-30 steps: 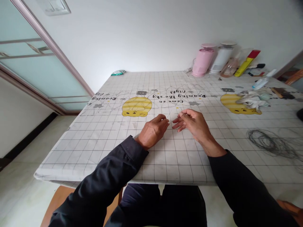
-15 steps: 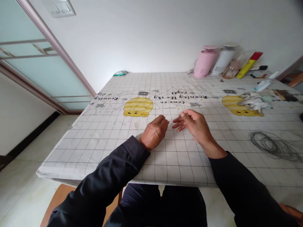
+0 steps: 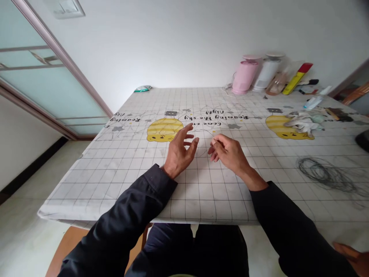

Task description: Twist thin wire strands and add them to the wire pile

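Observation:
My left hand (image 3: pixel 181 151) is raised over the table, fingers spread and thumb apart, with nothing in it. Just to its right, my right hand (image 3: pixel 227 151) pinches thumb and index finger together. A thin wire, very faint against the cloth, seems to run from that pinch; its ends cannot be made out. Off to the right of my right hand lies a loose coil of thin dark wire (image 3: pixel 323 175) on the checked tablecloth (image 3: pixel 138 192).
Along the wall stand a pink cylinder-shaped device (image 3: pixel 245 77), a white one (image 3: pixel 265 73) and a yellow-and-red box (image 3: pixel 296 80). Crumpled cloth gloves (image 3: pixel 304 122) and a clear bottle (image 3: pixel 316 100) lie at the right. A green packet (image 3: pixel 142 89) sits at the far left corner.
My left hand has gone from closed to open, its fingers lifting and spreading away from the right hand. My right hand keeps its pinch. The view has shifted slightly.

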`<move>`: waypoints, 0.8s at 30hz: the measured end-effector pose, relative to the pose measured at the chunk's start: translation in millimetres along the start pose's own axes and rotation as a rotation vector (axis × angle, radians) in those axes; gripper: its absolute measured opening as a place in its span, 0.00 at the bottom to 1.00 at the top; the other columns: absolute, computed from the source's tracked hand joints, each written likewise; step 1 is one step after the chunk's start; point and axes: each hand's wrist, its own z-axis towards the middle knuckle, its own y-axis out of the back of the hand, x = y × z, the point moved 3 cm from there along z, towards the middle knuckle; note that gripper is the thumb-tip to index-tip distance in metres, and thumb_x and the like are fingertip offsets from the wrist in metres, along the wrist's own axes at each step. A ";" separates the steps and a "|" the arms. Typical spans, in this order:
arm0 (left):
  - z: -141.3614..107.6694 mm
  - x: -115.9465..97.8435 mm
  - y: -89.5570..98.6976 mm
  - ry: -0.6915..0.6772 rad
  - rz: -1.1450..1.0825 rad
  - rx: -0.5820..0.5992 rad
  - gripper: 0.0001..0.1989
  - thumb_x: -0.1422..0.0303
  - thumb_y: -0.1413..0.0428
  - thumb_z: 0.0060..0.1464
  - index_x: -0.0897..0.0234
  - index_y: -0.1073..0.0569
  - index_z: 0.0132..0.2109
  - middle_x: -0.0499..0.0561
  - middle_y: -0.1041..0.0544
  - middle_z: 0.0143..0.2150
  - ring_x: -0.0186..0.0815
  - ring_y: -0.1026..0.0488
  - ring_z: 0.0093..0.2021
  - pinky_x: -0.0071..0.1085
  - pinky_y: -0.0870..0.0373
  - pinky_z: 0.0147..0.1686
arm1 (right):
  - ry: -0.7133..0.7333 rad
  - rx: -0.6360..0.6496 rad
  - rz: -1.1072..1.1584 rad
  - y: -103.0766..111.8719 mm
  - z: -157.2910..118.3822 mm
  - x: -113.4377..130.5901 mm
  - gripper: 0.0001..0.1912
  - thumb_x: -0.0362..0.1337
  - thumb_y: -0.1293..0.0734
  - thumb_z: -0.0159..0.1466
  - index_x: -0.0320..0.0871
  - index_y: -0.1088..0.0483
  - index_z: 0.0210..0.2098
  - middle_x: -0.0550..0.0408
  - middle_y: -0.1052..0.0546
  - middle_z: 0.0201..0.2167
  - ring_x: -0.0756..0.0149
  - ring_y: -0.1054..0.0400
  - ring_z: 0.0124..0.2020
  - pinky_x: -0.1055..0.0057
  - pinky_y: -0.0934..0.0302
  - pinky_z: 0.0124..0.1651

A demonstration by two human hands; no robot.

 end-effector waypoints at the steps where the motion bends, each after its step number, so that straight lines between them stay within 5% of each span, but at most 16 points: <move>1: 1.8 3.0 0.5 0.018 -0.047 0.020 0.23 0.60 0.40 0.73 0.61 0.27 0.69 0.62 0.21 0.66 0.41 0.17 0.53 0.35 0.16 0.45 | 0.021 0.010 -0.034 -1.3 -1.0 0.1 0.12 0.44 0.36 0.77 0.46 0.29 0.38 0.54 0.17 0.31 0.65 0.21 0.24 0.70 0.29 0.26; 7: 2.9 14.1 -2.6 0.084 -0.167 0.109 0.15 0.62 0.41 0.74 0.66 0.17 0.58 0.58 0.13 0.47 0.37 0.16 0.41 0.33 0.17 0.41 | 0.070 0.039 -0.133 -4.1 -2.8 -1.1 0.13 0.40 0.38 0.78 0.47 0.32 0.36 0.58 0.19 0.28 0.68 0.24 0.22 0.70 0.31 0.27; 12: 2.1 6.5 -0.9 0.058 -0.054 0.214 0.16 0.70 0.46 0.72 0.66 0.16 0.58 0.51 0.15 0.36 0.32 0.20 0.33 0.30 0.22 0.39 | -0.041 -0.026 -0.130 -4.7 -0.8 -3.9 0.10 0.38 0.38 0.77 0.46 0.30 0.37 0.58 0.20 0.27 0.67 0.24 0.20 0.71 0.33 0.23; 16: 0.5 1.0 -1.1 0.060 -0.014 0.334 0.21 0.73 0.48 0.71 0.69 0.18 0.63 0.49 0.17 0.32 0.32 0.23 0.30 0.30 0.24 0.37 | -0.107 -0.068 -0.198 -6.8 0.6 -6.1 0.13 0.37 0.38 0.76 0.46 0.31 0.34 0.57 0.20 0.25 0.67 0.27 0.17 0.71 0.40 0.19; 24: -8.0 3.5 -13.6 0.254 -0.234 0.437 0.23 0.69 0.47 0.71 0.72 0.20 0.66 0.49 0.20 0.29 0.32 0.26 0.28 0.30 0.25 0.34 | -0.063 -0.198 -0.454 -11.0 2.3 -6.2 0.16 0.38 0.40 0.77 0.47 0.33 0.31 0.56 0.26 0.19 0.66 0.35 0.16 0.65 0.42 0.28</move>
